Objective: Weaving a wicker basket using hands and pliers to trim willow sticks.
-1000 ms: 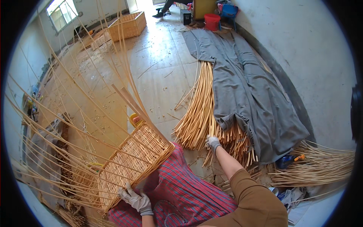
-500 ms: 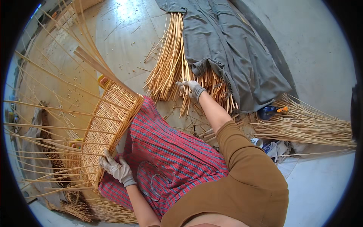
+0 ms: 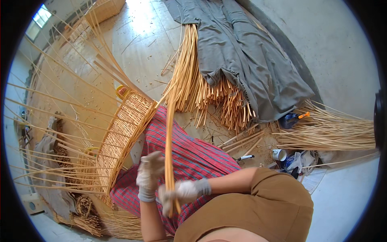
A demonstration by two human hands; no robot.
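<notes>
Littered tile floor [image 3: 139,68], tilted wicker basket [image 3: 123,135] against red checked cloth [image 3: 197,149], interior mostly hidden, long canes [image 3: 170,137] clasped in fingers of right hand [image 3: 185,192], left hand [image 3: 148,177] alongside, finger spread too blurred to tell, white cup [image 3: 278,155] near plastic bag [image 3: 300,159]

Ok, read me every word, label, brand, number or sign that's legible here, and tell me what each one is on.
No text can be read.
Blue bottle with orange top: any marking is too small to make out.
Crumpled plastic bag: too small and creased to read.
Woven basket, plaid cloth, grey sheet: no lettering visible.
</notes>
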